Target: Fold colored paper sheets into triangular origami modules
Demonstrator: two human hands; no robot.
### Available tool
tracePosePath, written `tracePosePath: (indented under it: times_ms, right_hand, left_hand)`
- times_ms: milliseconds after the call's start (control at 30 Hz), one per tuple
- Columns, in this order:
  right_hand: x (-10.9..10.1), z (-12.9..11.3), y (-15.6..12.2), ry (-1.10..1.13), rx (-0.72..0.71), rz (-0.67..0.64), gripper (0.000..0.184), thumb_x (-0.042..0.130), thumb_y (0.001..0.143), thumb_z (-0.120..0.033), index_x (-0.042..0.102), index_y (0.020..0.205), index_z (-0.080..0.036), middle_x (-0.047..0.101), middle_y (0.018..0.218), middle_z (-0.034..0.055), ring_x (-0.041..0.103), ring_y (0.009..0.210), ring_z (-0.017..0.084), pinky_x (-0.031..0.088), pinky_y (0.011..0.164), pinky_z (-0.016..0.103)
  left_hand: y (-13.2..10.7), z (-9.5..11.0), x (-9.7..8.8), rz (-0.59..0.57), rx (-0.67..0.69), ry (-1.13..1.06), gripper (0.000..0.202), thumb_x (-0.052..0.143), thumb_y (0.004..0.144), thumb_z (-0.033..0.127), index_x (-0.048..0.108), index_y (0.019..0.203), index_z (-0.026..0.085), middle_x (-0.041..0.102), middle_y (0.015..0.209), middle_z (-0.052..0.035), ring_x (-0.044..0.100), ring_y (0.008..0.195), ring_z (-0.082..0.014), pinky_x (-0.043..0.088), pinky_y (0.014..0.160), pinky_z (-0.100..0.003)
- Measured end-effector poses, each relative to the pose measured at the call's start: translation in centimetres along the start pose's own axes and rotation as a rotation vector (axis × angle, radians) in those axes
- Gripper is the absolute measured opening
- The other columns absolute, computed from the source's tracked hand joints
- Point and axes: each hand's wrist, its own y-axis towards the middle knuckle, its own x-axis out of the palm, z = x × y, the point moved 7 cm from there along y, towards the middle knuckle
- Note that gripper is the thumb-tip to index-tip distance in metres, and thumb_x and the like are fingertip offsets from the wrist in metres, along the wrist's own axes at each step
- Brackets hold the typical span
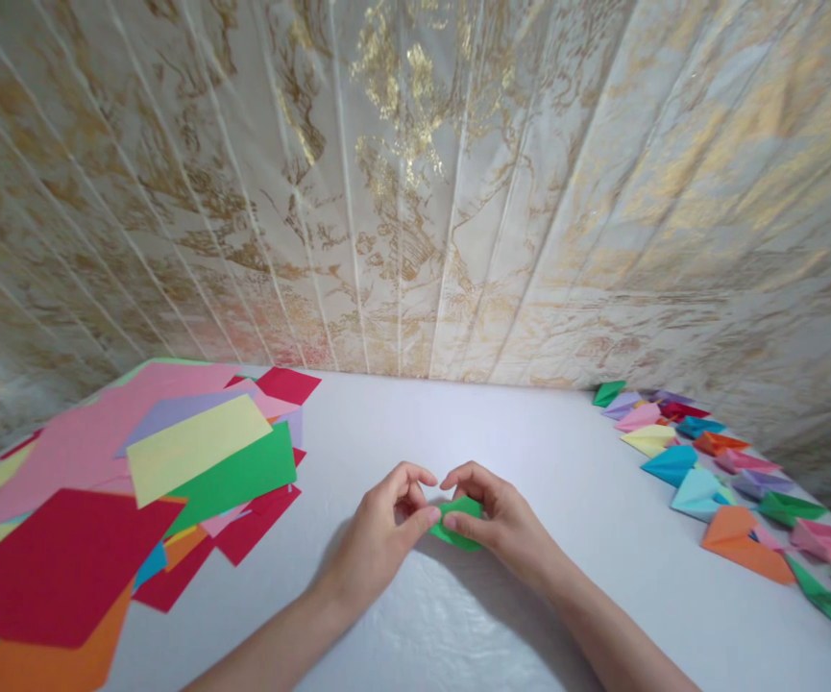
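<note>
Hands point(390, 509), two, touch one green paper point(462, 541).

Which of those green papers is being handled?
The small green piece between the left hand and the right hand; the other green papers lie off to either side.

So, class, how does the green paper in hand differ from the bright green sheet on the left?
The green paper looks smaller than the bright green sheet. The green paper is held by the right hand; the bright green sheet lies partly under a pale yellow sheet. Both are green.
</note>
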Motion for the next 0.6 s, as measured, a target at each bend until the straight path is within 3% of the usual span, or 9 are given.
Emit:
tracePosePath:
  times_ms: [200,333,400,533,600]
  right_hand:
    - [-1.6,-0.5,0.4,-0.021,-0.036,-0.008,0.036,0.078,0.076,-0.046,0.062,0.092,-0.018,0.058,0.069,-0.0026,0.053,0.061,0.013,0.041,0.057,0.025]
    - [-4.4,-0.7,0.6,-0.064,-0.113,0.110,0.035,0.074,0.082,-0.049,0.064,0.099,-0.020,0.055,0.069,-0.0030,0.051,0.062,0.014,0.041,0.061,0.027]
    - [-4.9,-1.2,0.3,-0.090,-0.166,0.170,0.031,0.070,0.086,-0.049,0.066,0.099,-0.022,0.056,0.077,-0.0004,0.054,0.073,0.017,0.044,0.071,0.031]
    - [-2.1,-2.7,-0.4,-0.229,-0.284,0.110,0.019,0.072,0.086,-0.042,0.075,0.085,-0.024,0.056,0.114,0.0076,0.051,0.115,0.026,0.036,0.102,0.040]
    - [-0.4,-2.6,-0.6,-0.250,-0.278,0.059,0.013,0.073,0.086,-0.037,0.076,0.085,-0.025,0.053,0.123,0.0079,0.049,0.120,0.026,0.034,0.106,0.040]
  left_hand:
    - [0.6,-0.2,-0.3,0.014,0.019,-0.101,0.023,0.067,0.076,0.035,0.050,0.073,0.021,0.047,0.069,0.0056,0.046,0.066,-0.0131,0.038,0.064,-0.024]
    - [1.1,-0.2,-1.9,0.064,0.009,-0.127,0.022,0.068,0.077,0.036,0.051,0.074,0.021,0.047,0.070,0.0059,0.046,0.066,-0.0126,0.036,0.064,-0.024]
    - [1.2,-0.2,-2.3,0.073,0.004,-0.132,0.022,0.068,0.076,0.036,0.052,0.074,0.021,0.047,0.069,0.0061,0.046,0.065,-0.0124,0.036,0.064,-0.023]
    - [0.9,-0.4,-1.4,0.022,-0.017,-0.120,0.018,0.069,0.075,0.035,0.062,0.076,0.019,0.052,0.066,0.0049,0.049,0.065,-0.0134,0.038,0.064,-0.024]
    - [0.7,-0.6,-0.8,0.004,-0.025,-0.114,0.019,0.069,0.076,0.036,0.065,0.080,0.018,0.059,0.070,0.0026,0.053,0.069,-0.0150,0.040,0.068,-0.025]
